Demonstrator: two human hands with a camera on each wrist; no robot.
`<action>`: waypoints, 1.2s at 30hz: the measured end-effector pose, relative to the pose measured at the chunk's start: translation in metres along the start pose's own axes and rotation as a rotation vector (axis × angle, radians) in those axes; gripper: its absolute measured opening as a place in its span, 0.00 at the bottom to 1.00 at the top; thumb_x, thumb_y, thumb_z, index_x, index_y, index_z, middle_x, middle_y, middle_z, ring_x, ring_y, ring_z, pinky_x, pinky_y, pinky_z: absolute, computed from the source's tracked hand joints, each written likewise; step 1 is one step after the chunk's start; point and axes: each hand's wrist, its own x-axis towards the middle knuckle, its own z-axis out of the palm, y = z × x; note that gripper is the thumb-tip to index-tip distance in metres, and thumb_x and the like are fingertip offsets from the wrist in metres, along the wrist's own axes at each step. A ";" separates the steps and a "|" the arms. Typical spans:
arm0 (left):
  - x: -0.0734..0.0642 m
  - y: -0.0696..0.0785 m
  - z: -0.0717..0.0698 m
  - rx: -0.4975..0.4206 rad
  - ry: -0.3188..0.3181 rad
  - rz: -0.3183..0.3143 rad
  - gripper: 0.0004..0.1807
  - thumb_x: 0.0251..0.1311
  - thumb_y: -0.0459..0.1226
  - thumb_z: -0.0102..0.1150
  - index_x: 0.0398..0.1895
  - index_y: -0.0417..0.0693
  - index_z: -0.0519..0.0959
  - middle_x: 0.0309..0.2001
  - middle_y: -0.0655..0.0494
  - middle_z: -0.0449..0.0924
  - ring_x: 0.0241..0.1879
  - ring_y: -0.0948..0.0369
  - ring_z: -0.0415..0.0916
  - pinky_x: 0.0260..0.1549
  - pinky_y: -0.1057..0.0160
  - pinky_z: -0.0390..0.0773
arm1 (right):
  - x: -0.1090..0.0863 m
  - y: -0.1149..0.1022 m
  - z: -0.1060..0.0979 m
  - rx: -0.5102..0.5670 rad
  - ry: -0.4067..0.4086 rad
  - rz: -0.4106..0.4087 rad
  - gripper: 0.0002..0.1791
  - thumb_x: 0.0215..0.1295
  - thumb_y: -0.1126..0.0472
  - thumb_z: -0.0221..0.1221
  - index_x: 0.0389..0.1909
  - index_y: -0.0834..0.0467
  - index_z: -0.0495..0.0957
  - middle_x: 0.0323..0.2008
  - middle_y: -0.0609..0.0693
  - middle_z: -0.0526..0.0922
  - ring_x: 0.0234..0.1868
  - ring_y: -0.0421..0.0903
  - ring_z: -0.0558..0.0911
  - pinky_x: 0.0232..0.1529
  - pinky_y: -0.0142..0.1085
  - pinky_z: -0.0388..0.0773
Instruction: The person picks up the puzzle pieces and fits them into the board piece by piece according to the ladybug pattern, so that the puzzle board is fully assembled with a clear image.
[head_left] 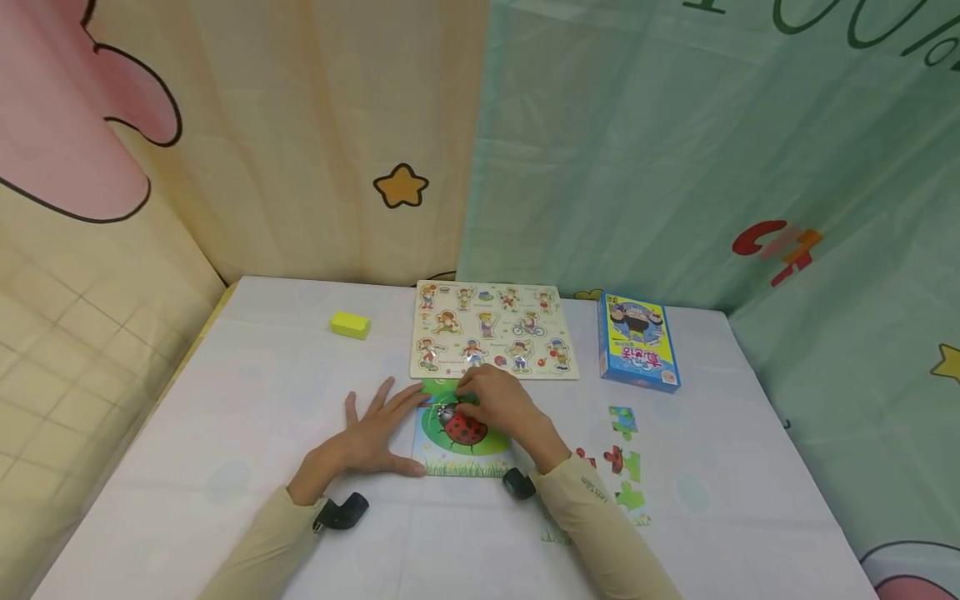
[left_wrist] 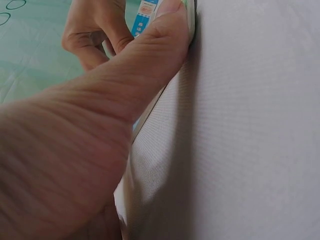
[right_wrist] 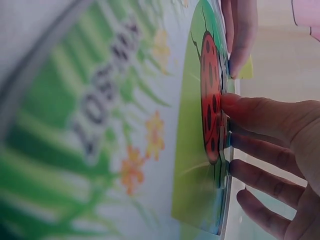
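A ladybug jigsaw puzzle (head_left: 471,463) lies flat in its tray on the white table, with the red spotted ladybug (right_wrist: 211,95) pictured in its middle. My left hand (head_left: 378,437) spreads along its left side. The thumb (left_wrist: 167,30) touches the lower left corner and the fingertips reach the upper left edge. Over the upper part bends my right hand (head_left: 501,402), its thumb (right_wrist: 260,112) and fingertips close together at a puzzle piece, whose outline is mostly hidden. Loose puzzle pieces (head_left: 631,497) lie to the right, some of them behind the right forearm.
A wooden peg board (head_left: 487,325) with cartoon children sits directly behind the puzzle. Behind and to the right is a blue and yellow box (head_left: 639,342). A yellow block (head_left: 350,325) stands at the back left. Printed curtains (head_left: 337,125) hang behind the table.
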 end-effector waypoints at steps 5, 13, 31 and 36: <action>0.000 -0.001 0.000 0.002 0.001 0.000 0.60 0.44 0.62 0.75 0.79 0.57 0.55 0.81 0.54 0.45 0.79 0.38 0.27 0.61 0.21 0.21 | 0.000 0.000 0.000 0.036 0.005 0.023 0.17 0.63 0.48 0.68 0.48 0.53 0.88 0.52 0.44 0.85 0.56 0.44 0.80 0.58 0.41 0.78; 0.000 -0.001 0.002 -0.008 0.004 0.010 0.60 0.44 0.62 0.74 0.79 0.56 0.55 0.81 0.54 0.45 0.79 0.38 0.27 0.60 0.20 0.21 | 0.000 0.004 0.002 0.061 0.002 0.016 0.18 0.63 0.48 0.69 0.49 0.52 0.86 0.51 0.46 0.83 0.56 0.45 0.79 0.59 0.41 0.78; -0.001 0.000 0.001 -0.008 0.002 0.006 0.60 0.43 0.62 0.75 0.79 0.56 0.55 0.81 0.53 0.45 0.79 0.38 0.27 0.61 0.20 0.21 | -0.021 0.031 -0.011 0.312 0.034 0.016 0.22 0.63 0.52 0.68 0.55 0.56 0.82 0.55 0.51 0.85 0.60 0.51 0.81 0.64 0.49 0.74; -0.001 0.000 0.001 -0.011 0.008 0.005 0.61 0.43 0.62 0.76 0.79 0.55 0.56 0.81 0.52 0.45 0.79 0.38 0.26 0.60 0.20 0.20 | -0.038 0.041 -0.022 0.317 0.104 0.059 0.21 0.63 0.53 0.69 0.55 0.55 0.82 0.54 0.52 0.85 0.57 0.52 0.82 0.63 0.53 0.73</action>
